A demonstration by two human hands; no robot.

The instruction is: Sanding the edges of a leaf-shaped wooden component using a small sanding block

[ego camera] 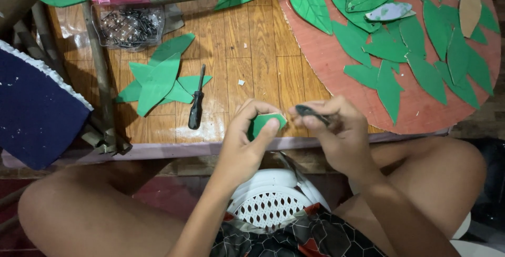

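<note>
At centre frame, the left hand point(247, 136) pinches a green leaf point(264, 123); the right hand point(336, 130) grips a dark tool point(311, 113). The leaf looks light, thin and bendable; best held by its edges.

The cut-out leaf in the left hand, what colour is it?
Green; the leaf piece shows in the head view, pinched by the left hand.

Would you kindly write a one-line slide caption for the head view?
Left hand pinches a small green leaf cutout while the right hand holds a dark tool beside it, above a wooden table.
</note>
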